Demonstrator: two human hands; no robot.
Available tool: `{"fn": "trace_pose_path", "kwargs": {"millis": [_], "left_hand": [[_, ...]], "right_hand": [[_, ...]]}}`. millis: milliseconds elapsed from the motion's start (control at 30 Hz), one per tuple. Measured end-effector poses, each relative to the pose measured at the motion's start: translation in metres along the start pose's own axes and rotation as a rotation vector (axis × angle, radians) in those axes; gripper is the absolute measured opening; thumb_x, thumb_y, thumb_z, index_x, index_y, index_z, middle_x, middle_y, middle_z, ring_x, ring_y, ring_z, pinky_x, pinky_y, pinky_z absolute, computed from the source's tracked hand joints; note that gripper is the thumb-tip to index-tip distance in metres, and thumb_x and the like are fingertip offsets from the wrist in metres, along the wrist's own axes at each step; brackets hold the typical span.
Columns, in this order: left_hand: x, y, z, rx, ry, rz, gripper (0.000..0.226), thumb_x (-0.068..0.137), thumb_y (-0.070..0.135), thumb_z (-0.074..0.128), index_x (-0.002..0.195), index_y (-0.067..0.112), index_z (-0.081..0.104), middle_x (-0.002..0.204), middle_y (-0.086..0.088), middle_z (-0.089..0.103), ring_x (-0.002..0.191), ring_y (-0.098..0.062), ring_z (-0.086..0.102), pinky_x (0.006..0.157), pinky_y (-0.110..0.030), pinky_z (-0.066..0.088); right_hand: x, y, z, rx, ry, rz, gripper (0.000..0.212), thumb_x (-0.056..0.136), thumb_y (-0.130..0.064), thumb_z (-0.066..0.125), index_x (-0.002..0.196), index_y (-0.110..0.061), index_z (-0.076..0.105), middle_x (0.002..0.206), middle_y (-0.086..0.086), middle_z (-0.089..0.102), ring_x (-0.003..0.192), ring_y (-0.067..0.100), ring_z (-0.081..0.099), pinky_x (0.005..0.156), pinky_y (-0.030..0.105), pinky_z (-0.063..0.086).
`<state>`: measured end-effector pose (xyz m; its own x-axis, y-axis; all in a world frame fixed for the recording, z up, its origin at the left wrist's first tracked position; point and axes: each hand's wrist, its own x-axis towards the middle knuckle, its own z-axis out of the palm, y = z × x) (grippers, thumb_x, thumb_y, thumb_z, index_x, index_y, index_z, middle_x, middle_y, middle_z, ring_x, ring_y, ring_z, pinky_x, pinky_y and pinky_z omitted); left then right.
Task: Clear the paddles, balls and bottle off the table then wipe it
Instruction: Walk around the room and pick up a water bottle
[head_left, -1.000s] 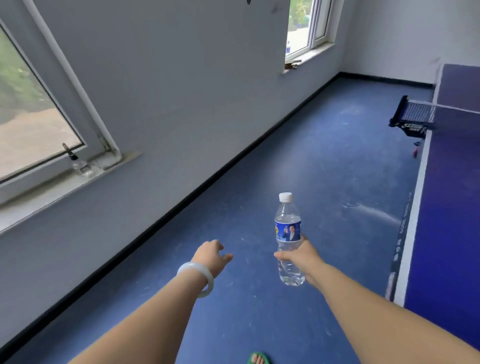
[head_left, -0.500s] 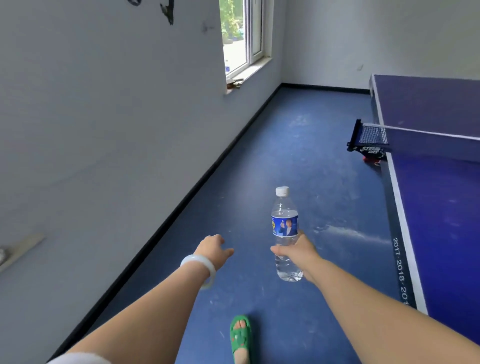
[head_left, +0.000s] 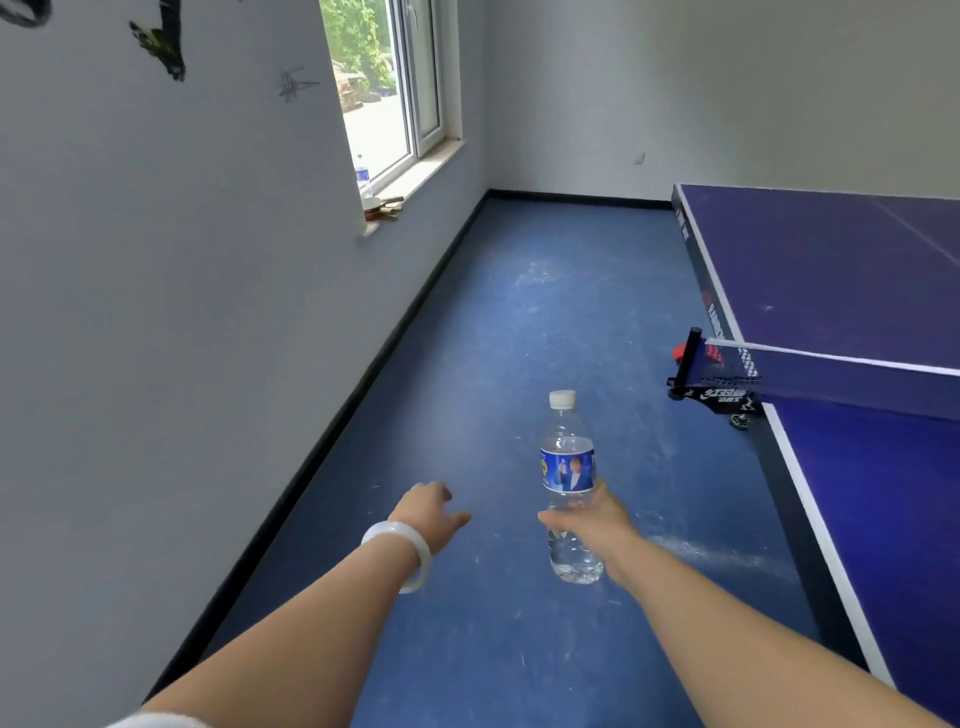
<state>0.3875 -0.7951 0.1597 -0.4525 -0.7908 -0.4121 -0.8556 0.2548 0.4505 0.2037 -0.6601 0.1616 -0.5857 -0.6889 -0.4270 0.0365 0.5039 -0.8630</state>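
Bottle: the clear plastic water bottle (head_left: 569, 488) stands upright in my grip, low in the middle of the frame, out over the blue floor (head_left: 519, 338) and left of the table; white cap on top, some water showing in the lower part.
Bottle label: a blue band with a yellow patch at its left and a printed figure; I cannot read any words on it.
Right hand: my right hand (head_left: 597, 525) is wrapped around the bottle just under the label, thumb across the near side.
Left hand: my left hand (head_left: 428, 512) reaches forward beside the bottle, apart from it, holding nothing, fingers loosely curled and thumb out; a pale bangle (head_left: 402, 551) sits on the wrist.
Table: the dark blue table tennis table (head_left: 831, 270) fills the right side of the frame, its white edge line running toward the lower right.
Net: the net (head_left: 831, 374) crosses the table at mid right, clamped by a black post (head_left: 693, 358) whose bracket carries white lettering too small to read.
Table side: white lettering and a red mark on the dark side panel, not legible.
Windowsill: at upper centre-left, a second bottle (head_left: 362, 176) and what look like paddles (head_left: 384, 207) lie on the sill (head_left: 415, 176).
Wall: dark marks at the upper left of the grey wall (head_left: 182, 260), unreadable.
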Motion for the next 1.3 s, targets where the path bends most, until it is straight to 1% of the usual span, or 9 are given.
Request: {"fn": "trace_pose_path", "kwargs": {"millis": [233,367,500,567,700,867,1067,1233,1300], "left_hand": [[0.172,0.060,-0.036,-0.036,0.035,-0.039,0.048,0.093,0.040,0.059,0.132,0.014,0.051,0.133,-0.004,0.052,0.114,-0.020,0.056,0.088,-0.026,0.042],[0.257,0.098,-0.071,-0.072,0.078,-0.089,0.048,0.093,0.041,0.060,0.132,0.014,0.052,0.132,-0.003,0.053,0.115,-0.019,0.056,0.089,-0.026,0.043],[0.334,0.127,-0.106,-0.129,0.119,-0.131,0.049,0.093,0.041,0.060,0.132,0.013,0.053,0.132,-0.003,0.054,0.116,-0.019,0.056,0.090,-0.026,0.042],[0.373,0.136,-0.120,-0.141,0.124,-0.146,0.049,0.093,0.041,0.060,0.132,0.013,0.052,0.133,-0.003,0.054,0.116,-0.019,0.056,0.090,-0.026,0.042],[0.469,0.152,-0.152,-0.141,0.118,-0.153,0.049,0.093,0.041,0.059,0.133,0.014,0.051,0.135,-0.004,0.052,0.116,-0.019,0.056,0.093,-0.027,0.043],[0.610,0.167,-0.216,-0.144,0.138,-0.128,0.049,0.094,0.041,0.058,0.134,0.014,0.050,0.135,-0.003,0.051,0.117,-0.019,0.054,0.093,-0.027,0.042],[0.758,0.193,-0.291,-0.137,0.139,-0.119,0.048,0.094,0.041,0.058,0.134,0.015,0.050,0.134,-0.002,0.051,0.119,-0.018,0.053,0.093,-0.027,0.041],[0.864,0.222,-0.324,-0.129,0.110,-0.138,0.048,0.094,0.041,0.059,0.134,0.015,0.050,0.134,-0.003,0.052,0.119,-0.018,0.053,0.096,-0.028,0.042],[0.910,0.231,-0.335,-0.129,0.111,-0.161,0.049,0.094,0.042,0.059,0.134,0.015,0.050,0.134,-0.003,0.052,0.120,-0.018,0.053,0.097,-0.028,0.042]], "right_hand": [[0.187,-0.065,-0.026,0.004,-0.051,-0.033,0.052,0.071,-0.007,0.084,0.115,-0.012,0.057,0.104,0.009,0.070,0.093,0.022,0.067,0.078,0.032,0.054],[0.288,-0.120,-0.039,-0.044,-0.109,-0.052,0.049,0.071,-0.009,0.083,0.114,-0.009,0.058,0.104,0.010,0.070,0.086,0.019,0.066,0.066,0.024,0.049],[0.375,-0.173,-0.038,-0.078,-0.125,-0.074,0.047,0.070,-0.012,0.082,0.111,-0.012,0.059,0.099,0.007,0.070,0.079,0.016,0.065,0.056,0.021,0.045],[0.414,-0.192,-0.032,-0.082,-0.158,-0.079,0.048,0.071,-0.011,0.083,0.112,-0.013,0.058,0.095,0.005,0.069,0.075,0.012,0.064,0.051,0.015,0.044],[0.506,-0.232,-0.019,-0.045,-0.181,-0.079,0.053,0.070,-0.010,0.085,0.115,-0.017,0.057,0.100,0.002,0.068,0.084,0.013,0.064,0.061,0.022,0.047],[0.635,-0.303,0.003,0.000,-0.169,-0.078,0.054,0.071,-0.009,0.085,0.111,-0.023,0.052,0.092,-0.007,0.062,0.080,0.003,0.059,0.057,0.017,0.042],[0.774,-0.395,0.017,0.030,-0.147,-0.096,0.055,0.073,-0.009,0.084,0.117,-0.022,0.052,0.099,0.000,0.063,0.087,0.012,0.060,0.063,0.022,0.045],[0.884,-0.450,0.021,0.063,-0.155,-0.093,0.053,0.075,-0.010,0.083,0.116,-0.021,0.050,0.095,-0.003,0.060,0.085,0.009,0.058,0.061,0.023,0.040],[0.936,-0.471,0.021,0.048,-0.189,-0.091,0.055,0.075,-0.010,0.082,0.118,-0.020,0.051,0.101,0.001,0.063,0.088,0.014,0.060,0.063,0.025,0.042]]}}
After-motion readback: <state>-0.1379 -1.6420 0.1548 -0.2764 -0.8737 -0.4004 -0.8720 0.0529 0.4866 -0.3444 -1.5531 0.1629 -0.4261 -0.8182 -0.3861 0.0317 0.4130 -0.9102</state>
